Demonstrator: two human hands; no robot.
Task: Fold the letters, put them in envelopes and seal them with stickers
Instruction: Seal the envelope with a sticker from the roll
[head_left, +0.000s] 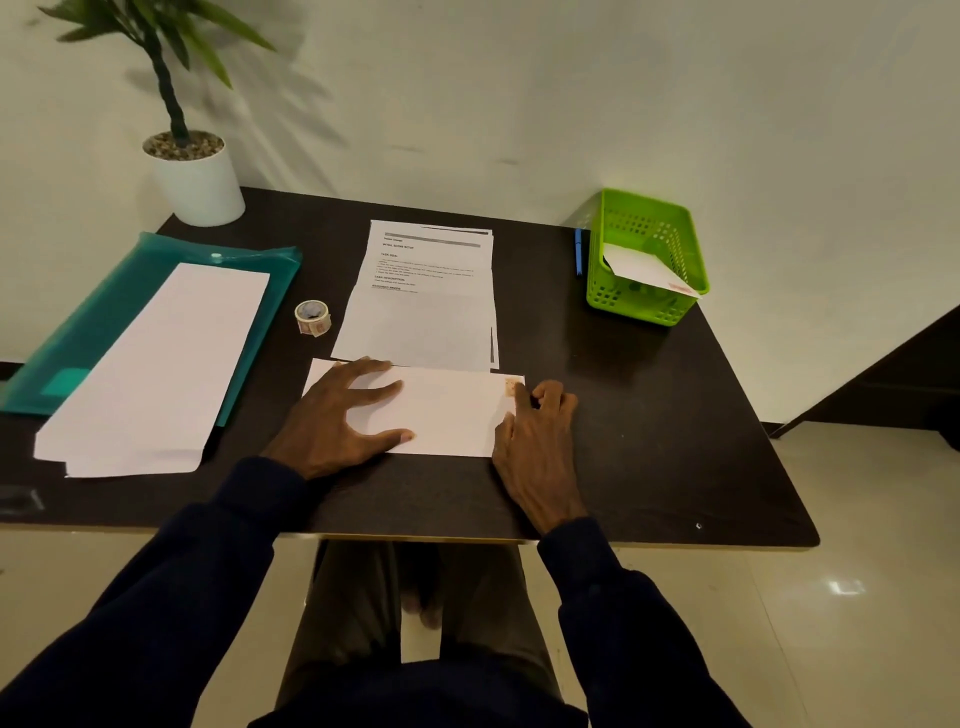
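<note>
Now the envelope (447, 415) lies left-to-right: my left hand (337, 415) rests flat, fingers spread, on its left half; my right hand (540, 431) is nearer the sticker (511, 387), one straight fingertip (520, 399) pressing it.

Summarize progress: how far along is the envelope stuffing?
Done: a stickered envelope lies in the green basket. In hand: left hand flattens a second envelope while right hand presses a sticker at its end. Left: printed letters and blank envelopes lie stacked.

Left hand (340, 415) splayed flat; right hand (537, 441) extends forefinger.
</note>
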